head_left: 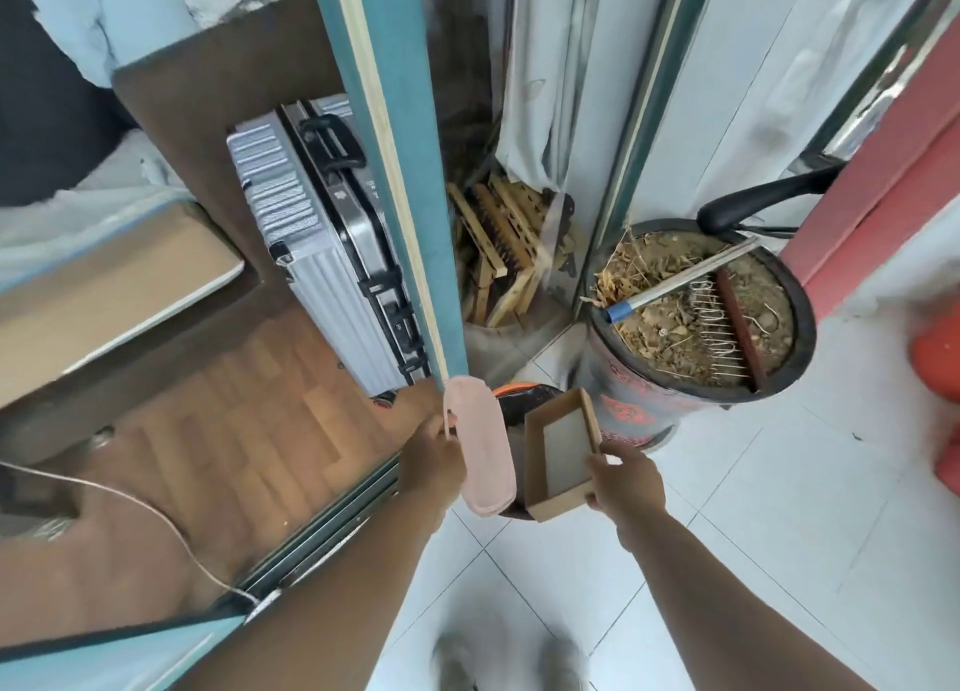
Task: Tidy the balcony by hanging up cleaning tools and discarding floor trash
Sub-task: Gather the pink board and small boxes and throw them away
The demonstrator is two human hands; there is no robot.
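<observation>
My left hand pinches a flat pink insole-shaped piece by its left edge, holding it upright above the floor. My right hand grips the near right corner of a shallow open cardboard box, whose inside looks bare. Both items hover over a dark bin with an orange rim, mostly hidden behind them. A large round pot of dry soil and leaves stands just beyond, with a metal pole with a blue tip and a wire rake head lying across it.
A teal sliding door frame rises in the middle. A silver suitcase stands inside on the wooden floor. Wooden frames lean in the corner behind the bin. White floor tiles spread to the right; a red wall and an orange object lie far right.
</observation>
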